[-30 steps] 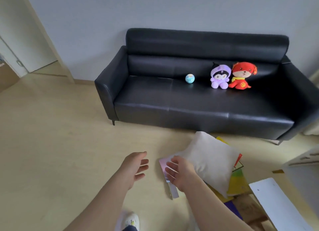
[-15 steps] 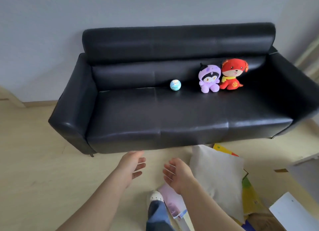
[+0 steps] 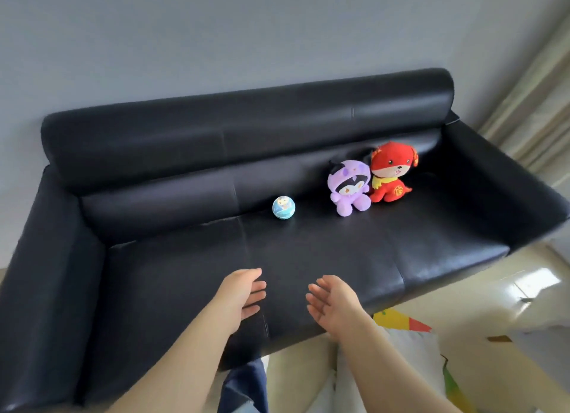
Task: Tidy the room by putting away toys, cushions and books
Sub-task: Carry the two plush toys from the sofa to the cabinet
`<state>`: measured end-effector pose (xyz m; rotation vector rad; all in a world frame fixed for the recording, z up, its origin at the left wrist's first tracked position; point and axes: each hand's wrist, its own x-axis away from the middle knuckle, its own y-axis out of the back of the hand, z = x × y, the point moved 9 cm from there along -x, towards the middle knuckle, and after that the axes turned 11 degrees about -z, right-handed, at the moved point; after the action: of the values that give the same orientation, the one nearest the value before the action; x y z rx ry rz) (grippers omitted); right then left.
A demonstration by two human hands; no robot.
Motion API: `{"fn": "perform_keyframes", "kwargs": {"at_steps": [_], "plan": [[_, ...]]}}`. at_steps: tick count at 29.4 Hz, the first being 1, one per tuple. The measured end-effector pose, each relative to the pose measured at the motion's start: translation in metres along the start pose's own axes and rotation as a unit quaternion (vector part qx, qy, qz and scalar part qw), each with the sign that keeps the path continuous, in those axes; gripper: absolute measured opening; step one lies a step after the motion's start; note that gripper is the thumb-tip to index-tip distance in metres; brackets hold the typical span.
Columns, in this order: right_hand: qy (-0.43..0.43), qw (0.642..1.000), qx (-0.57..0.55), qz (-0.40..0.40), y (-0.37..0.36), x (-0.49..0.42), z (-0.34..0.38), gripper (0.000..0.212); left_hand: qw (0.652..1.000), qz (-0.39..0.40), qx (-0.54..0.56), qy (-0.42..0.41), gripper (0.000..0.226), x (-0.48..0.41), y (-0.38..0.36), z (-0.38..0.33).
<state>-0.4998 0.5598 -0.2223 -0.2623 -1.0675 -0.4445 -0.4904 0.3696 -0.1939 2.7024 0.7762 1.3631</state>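
Left hand: I see my left hand over the front of the sofa seat, fingers straight and slightly spread, holding nothing.
Right hand: my right hand is just beside it at 3 o'clock, palm turned inward, fingers loosely spread and empty too.
Ball: the ball is on the seat against the backrest, at 12 o'clock from my hands.
Toys: the purple plush toy and red plush toy sit upright, touching, at 1 o'clock.
Cushion: the cushion is pale and blurred, on the floor at 5 o'clock, with a yellow book at its far edge.
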Motion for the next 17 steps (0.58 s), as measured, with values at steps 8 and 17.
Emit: {"fn": "perform_keyframes", "kwargs": {"at_steps": [8,17], "plan": [[0.021,0.997,-0.074,-0.019,-0.087,-0.055,0.128,0.018,0.995,0.055,-0.066,-0.054,0.008,-0.089,-0.073,-0.143],[-0.049,0.977,-0.195,-0.065,-0.096,-0.114,0.204,0.019,0.985,0.088,-0.137,-0.051,0.023,-0.155,-0.167,-0.224]]}}
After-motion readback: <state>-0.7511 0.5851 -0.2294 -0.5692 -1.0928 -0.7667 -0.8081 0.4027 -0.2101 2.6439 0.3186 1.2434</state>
